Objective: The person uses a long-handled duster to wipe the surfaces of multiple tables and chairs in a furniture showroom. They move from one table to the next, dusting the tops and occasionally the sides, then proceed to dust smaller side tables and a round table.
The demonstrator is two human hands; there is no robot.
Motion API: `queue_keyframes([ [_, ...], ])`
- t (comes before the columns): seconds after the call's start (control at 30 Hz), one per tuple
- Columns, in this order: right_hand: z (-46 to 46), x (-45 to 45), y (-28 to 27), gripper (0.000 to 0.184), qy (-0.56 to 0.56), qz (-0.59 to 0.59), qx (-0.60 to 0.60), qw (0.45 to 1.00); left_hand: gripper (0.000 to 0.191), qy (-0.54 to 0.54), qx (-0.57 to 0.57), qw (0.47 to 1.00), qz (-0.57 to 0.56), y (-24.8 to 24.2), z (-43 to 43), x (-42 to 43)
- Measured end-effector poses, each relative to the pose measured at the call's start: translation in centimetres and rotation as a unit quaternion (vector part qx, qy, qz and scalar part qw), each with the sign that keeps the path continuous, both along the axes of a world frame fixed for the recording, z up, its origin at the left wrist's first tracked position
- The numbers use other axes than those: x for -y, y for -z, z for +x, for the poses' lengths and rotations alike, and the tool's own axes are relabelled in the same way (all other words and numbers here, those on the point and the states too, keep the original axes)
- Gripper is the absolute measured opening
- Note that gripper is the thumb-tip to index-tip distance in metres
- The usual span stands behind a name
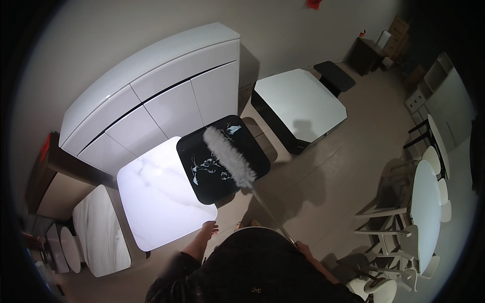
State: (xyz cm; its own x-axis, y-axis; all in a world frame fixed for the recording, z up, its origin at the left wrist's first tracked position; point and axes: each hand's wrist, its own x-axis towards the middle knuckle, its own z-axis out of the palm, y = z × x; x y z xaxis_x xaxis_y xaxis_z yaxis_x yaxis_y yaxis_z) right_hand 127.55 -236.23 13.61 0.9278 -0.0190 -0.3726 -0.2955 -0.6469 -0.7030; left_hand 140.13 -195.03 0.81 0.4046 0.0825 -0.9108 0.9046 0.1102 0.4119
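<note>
My right hand (302, 248) grips the lower end of a long thin pole that carries a fluffy grey-white duster (229, 156). The duster head lies diagonally over a black coffee table (212, 146) with rounded corners and pale marble-like veining; I cannot tell whether it touches the top. My left hand (210, 228) holds nothing, its fingers loosely apart, close to the near right corner of a white marble-patterned table (159, 204). That white top sits directly left of the black one, and their edges overlap in view.
Behind the tables stands a long white sideboard (182, 79) against the wall. To the right are an octagonal white-topped table (299, 100) with a dark base and a low black side piece (333, 75). A white dining table (426, 216) with several chairs stands far right. Another marble-patterned table (100, 235) is left.
</note>
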Motion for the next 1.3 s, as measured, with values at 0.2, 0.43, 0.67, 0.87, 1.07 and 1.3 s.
queue_keyframes([
  [0.2, 0.0, 2.7, 0.9, 0.033, -0.048, -0.087, -0.047, 0.994, 0.03, 0.003, -0.006, 1.0, 0.001, 0.0, 0.3, -0.1],
  [0.43, -0.2, 4.3, 1.1, 0.035, 0.113, -0.114, 0.017, 0.987, 0.031, -0.026, -0.015, 1.0, -0.004, 1.3, -2.6, -2.0],
  [0.67, 0.7, 3.7, 5.6, 0.031, 0.283, -0.04, 0.06, 0.956, 0.033, -0.089, -0.031, 0.994, -0.058, 2.3, -2.5, -1.3],
  [0.87, 4.0, 0.1, -3.3, 0.033, 0.289, 0.123, -0.079, 0.946, 0.036, -0.042, 0.049, 0.989, -0.129, -0.1, 2.4, 2.1],
  [1.07, 3.8, 2.3, -1.2, 0.032, 0.131, 0.053, 0.012, 0.99, 0.043, 0.073, 0.125, 0.958, -0.247, -4.9, 8.2, 12.1],
  [1.3, 4.6, 7.1, -3.7, 0.032, 0.115, 0.086, 0.009, 0.99, 0.038, 0.111, 0.115, 0.908, -0.388, -9.1, 12.5, 25.6],
])
